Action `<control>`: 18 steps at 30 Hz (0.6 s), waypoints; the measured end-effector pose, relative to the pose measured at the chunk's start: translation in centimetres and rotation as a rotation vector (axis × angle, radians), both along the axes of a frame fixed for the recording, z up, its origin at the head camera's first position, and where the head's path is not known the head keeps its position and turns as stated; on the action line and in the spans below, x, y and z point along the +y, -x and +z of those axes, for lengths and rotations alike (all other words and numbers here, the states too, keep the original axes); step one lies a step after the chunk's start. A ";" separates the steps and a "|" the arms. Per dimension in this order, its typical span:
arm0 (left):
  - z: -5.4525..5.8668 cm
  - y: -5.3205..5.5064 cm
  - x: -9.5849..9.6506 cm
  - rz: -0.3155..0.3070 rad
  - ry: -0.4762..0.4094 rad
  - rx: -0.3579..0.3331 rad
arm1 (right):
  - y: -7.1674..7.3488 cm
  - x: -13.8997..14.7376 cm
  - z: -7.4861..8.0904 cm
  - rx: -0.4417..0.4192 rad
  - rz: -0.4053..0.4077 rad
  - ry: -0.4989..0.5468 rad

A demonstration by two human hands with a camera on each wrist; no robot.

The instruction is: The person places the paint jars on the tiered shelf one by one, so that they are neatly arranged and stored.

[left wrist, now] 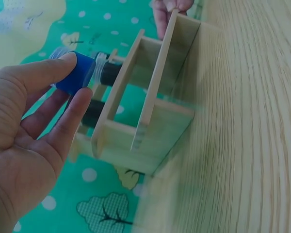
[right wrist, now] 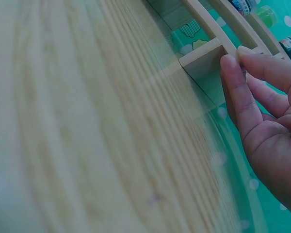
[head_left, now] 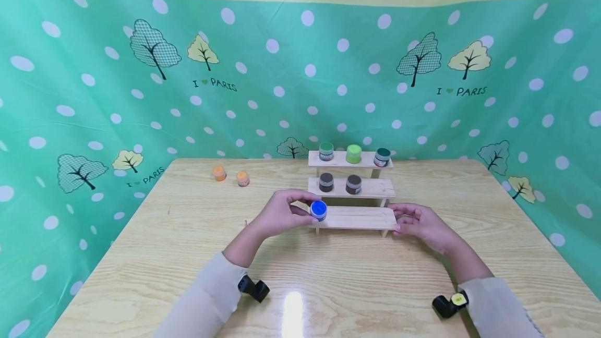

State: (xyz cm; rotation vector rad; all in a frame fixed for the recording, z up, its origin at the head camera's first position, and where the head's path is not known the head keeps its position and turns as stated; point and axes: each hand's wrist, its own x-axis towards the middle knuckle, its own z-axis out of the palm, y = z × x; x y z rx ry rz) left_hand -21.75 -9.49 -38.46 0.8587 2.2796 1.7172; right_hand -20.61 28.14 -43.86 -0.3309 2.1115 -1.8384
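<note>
My left hand (head_left: 283, 215) grips a small paint jar with a blue lid (head_left: 319, 209) between thumb and fingers, at the left end of the lowest step. In the left wrist view the blue jar (left wrist: 79, 74) is tilted in the fingertips, apart from the wood. A three-step wooden rack (head_left: 359, 218) stands on the table. My right hand (head_left: 422, 226) pinches the right end of its lowest step, and the right wrist view shows thumb and fingertip on that board's corner (right wrist: 228, 46). Two dark jars (head_left: 326, 182) sit on the middle step.
On the top step stand a green jar (head_left: 326, 151), a light green jar (head_left: 354, 154) and a dark teal jar (head_left: 382, 157). Two orange jars (head_left: 219, 173) stand on the wooden table (head_left: 357, 280) at the back left. A green dotted cloth (head_left: 263, 93) hangs behind.
</note>
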 end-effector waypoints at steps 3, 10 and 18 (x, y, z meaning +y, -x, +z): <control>0.2 -0.1 0.7 -0.014 -0.005 0.022 | 0.0 0.0 0.0 -0.003 -0.002 -0.005; 0.1 -0.2 2.5 -0.020 -0.011 0.049 | 0.0 0.0 0.1 -0.006 -0.007 -0.009; -0.5 -0.1 4.8 -0.005 0.009 0.060 | 0.0 0.0 0.1 -0.016 -0.014 -0.008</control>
